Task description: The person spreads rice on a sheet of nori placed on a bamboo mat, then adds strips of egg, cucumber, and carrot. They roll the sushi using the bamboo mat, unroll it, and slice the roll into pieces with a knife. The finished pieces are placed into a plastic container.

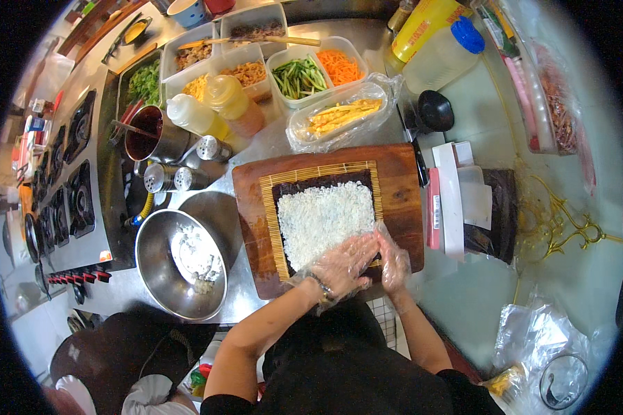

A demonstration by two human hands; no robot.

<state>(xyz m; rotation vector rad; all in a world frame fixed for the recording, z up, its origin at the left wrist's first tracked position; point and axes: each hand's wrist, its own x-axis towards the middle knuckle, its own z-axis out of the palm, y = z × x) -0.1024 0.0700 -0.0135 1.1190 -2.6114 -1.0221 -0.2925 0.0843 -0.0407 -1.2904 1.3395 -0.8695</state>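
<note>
My left hand (337, 264), in a clear plastic glove, lies flat over the lower right part of a layer of white rice (327, 218). Upright at the right edge of the rice is my right hand (392, 257), also gloved, its fingertips touching those of the left. Neither hand grasps anything. The rice covers most of a dark nori sheet (363, 179), whose top strip is bare. Beneath it is a bamboo rolling mat (271, 223) on a wooden cutting board (402, 207). A steel bowl (148, 275) with leftover rice stands at the left.
Behind the board are a wrapped tray of yellow strips (345, 116), cucumber (298, 78), shredded carrot (338, 67), squeeze bottles (197, 116) and shakers (161, 177). A knife (420, 161) and boxes (449, 202) lie at the right. A co-worker (119, 353) is close at lower left.
</note>
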